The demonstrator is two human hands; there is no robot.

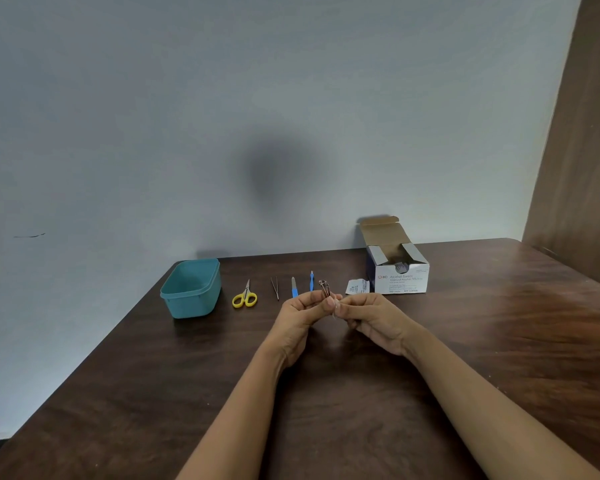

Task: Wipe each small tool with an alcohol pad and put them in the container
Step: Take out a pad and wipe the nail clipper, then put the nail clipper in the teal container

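Tool (325,288) in pinch of left hand (300,311), alcohol pad (334,312) in right hand (373,315).

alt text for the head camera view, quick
Two hands meet over a dark wooden table: the left hand pinches a small metal tool while the right hand holds what looks like an alcohol pad to it. Behind lie a teal container, yellow scissors, tweezers, a blue-handled file, a blue-handled pick, a torn wrapper and an open alcohol swab box.

Five tools: one scissors (245,296), one tweezers (275,287), one file (294,288), one blue pick (312,281), one small tool (325,289) in the fingers (329,301). One alcohol pad (334,314), one container (192,303), one swab box (400,278), one wrapper (357,285).
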